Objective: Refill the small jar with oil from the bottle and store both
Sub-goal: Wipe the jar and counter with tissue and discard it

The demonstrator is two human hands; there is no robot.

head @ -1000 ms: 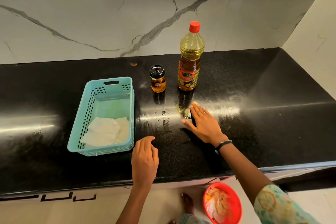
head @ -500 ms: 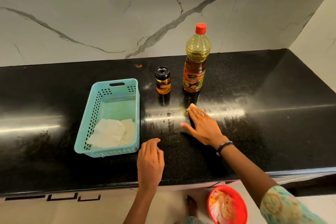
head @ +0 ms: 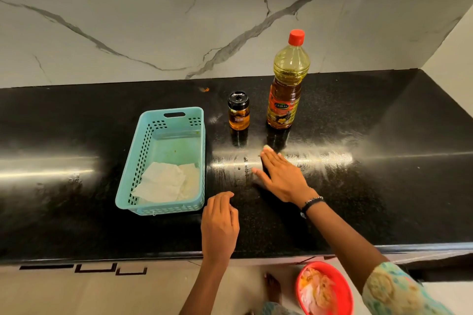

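Right hand (head: 282, 178): fingers straight, flat on glossy black speckled countertop (head: 384, 186), pressing a pale scrap (head: 267, 147) under the fingertips; it has slid slightly left since half a second ago. Left hand (head: 220, 225): loosely curled, empty, resting, unmoved. Small jar (head: 238, 114): glass, black lid, amber oil, upright beside red-capped plastic bottle (head: 286, 84). Perforated turquoise basket (head: 143, 161), left, holds crumpled paper (head: 166, 181).

The capped small glass jar of amber oil (head: 238, 113) and the tall red-capped plastic oil bottle (head: 286, 84) stand apart on the black stone tabletop (head: 384, 186), a gap between them. Left, the turquoise perforated plastic basket (head: 143, 161) blocks passage; its right side lies open.
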